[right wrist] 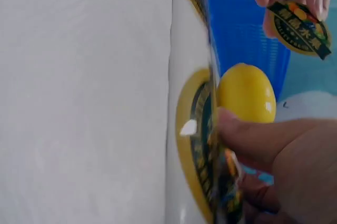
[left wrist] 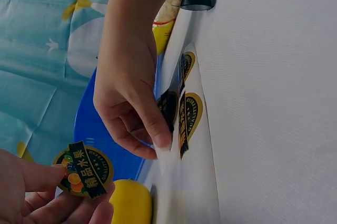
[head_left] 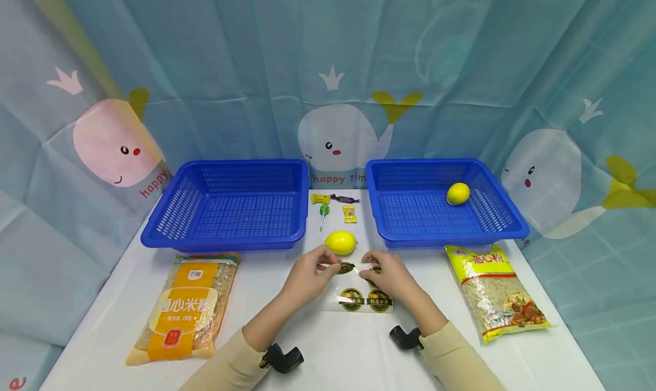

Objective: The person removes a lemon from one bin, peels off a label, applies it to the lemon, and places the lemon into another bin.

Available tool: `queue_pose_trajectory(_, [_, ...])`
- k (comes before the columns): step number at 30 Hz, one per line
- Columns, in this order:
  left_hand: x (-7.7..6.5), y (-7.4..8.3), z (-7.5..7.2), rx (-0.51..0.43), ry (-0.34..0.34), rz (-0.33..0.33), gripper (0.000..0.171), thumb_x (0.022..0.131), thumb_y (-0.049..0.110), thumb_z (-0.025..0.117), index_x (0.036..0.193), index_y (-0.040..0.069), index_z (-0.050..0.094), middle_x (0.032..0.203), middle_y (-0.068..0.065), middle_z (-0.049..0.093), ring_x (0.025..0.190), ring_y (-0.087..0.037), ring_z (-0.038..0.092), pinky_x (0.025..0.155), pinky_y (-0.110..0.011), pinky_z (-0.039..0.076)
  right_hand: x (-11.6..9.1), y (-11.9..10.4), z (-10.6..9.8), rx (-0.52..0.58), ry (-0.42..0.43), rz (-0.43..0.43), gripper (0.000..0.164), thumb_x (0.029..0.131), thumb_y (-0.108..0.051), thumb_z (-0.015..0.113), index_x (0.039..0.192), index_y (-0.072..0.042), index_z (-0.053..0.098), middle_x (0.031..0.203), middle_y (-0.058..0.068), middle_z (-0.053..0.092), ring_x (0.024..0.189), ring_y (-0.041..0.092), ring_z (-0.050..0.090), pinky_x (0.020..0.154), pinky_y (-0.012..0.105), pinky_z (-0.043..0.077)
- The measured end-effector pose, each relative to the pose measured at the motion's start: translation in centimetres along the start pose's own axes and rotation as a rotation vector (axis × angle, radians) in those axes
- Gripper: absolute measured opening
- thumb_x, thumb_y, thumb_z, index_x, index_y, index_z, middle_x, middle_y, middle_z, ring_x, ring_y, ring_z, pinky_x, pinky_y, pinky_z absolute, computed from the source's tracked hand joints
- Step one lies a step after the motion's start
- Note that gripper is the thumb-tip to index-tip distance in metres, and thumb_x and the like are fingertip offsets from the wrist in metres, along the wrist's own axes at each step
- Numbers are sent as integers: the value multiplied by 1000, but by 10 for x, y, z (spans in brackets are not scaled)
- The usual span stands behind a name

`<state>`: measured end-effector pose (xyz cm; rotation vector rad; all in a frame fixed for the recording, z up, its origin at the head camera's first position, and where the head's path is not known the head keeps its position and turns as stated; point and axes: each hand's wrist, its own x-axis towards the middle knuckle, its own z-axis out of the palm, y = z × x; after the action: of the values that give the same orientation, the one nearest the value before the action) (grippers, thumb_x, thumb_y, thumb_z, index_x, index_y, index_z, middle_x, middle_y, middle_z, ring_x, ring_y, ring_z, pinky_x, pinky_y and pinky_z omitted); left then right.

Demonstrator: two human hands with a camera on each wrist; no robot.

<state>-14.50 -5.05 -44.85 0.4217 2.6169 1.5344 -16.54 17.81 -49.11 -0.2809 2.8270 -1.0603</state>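
Note:
My left hand (head_left: pixel 309 274) pinches a round black-and-gold fruit sticker (left wrist: pixel 87 174) between thumb and fingers, held off the sheet. With thumb and fingers my right hand (head_left: pixel 392 276) grips the upper right part of a glossy sticker sheet (head_left: pixel 332 304). More of the same labels sit on this sheet, including a lower left label (head_left: pixel 351 300) and a lower right label (head_left: pixel 379 301); another is partly hidden by the right fingers. Just beyond the hands a yellow lemon (head_left: pixel 340 242) lies on the white table.
Blue baskets stand at back left (head_left: pixel 225 246) and back right (head_left: pixel 410 240); a second lemon (head_left: pixel 458 193) is in the right one. Between them lie a green lollipop (head_left: pixel 324 210) and wrapped candies (head_left: pixel 349 214). Pasta bags flank the hands, left (head_left: pixel 184 311) and right (head_left: pixel 497 294).

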Motion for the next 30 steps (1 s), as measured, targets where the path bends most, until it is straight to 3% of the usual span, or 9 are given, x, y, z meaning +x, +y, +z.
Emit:
queue_pose_trajectory(4, [-1, -3, -2, -41, -12, -14, 8, 96, 11, 68, 94, 13, 61, 89, 0, 73, 81, -13, 67, 73, -27, 57, 3, -3, 4, -107, 37, -24, 27, 82, -24, 85, 103, -14, 71, 102, 1, 70, 98, 21, 66, 90, 41, 55])
queue_pose_trajectory(8, [-2, -5, -6, -46, -13, -39, 7, 97, 9, 66, 98, 12, 60, 84, 1, 70, 75, -12, 61, 66, -24, 51, 9, 1, 2, -96, 5, -58, 24, 81, -21, 85, 101, -15, 72, 98, -2, 69, 95, 17, 65, 89, 38, 55])
queue_pose_trajectory(13, [-2, -6, -6, -53, -4, -48, 15, 93, 2, 66, 106, 9, 64, 90, -1, 69, 81, -14, 60, 71, -25, 54, 9, 5, -2, -107, -15, -62, 25, 81, -24, 85, 101, -15, 72, 99, -3, 69, 96, 16, 66, 89, 38, 55])
queue_pose_trajectory(20, [-2, -5, -6, -46, 15, -67, 22, 89, -1, 67, 109, 8, 68, 95, -3, 67, 88, -16, 59, 74, -23, 55, 2, -5, -3, -224, 51, -45, 33, 82, -30, 84, 107, -12, 72, 100, 3, 67, 95, 22, 65, 87, 42, 54])
queue_pose_trajectory(26, [-2, -3, -7, -32, 33, -87, 26, 92, -1, 64, 114, 11, 70, 98, -3, 67, 92, -18, 59, 79, -28, 56, 5, -13, -2, -142, 121, -61, 40, 85, -30, 82, 117, -9, 70, 112, 9, 71, 105, 28, 66, 94, 45, 54])
queue_pose_trajectory(30, [-2, -4, -7, -32, 32, -93, 31, 91, -3, 64, 119, 10, 69, 101, -4, 67, 94, -18, 59, 80, -27, 56, 14, -24, 3, -60, 141, -10, 54, 85, -34, 82, 129, -6, 65, 117, 14, 70, 107, 30, 67, 93, 46, 56])
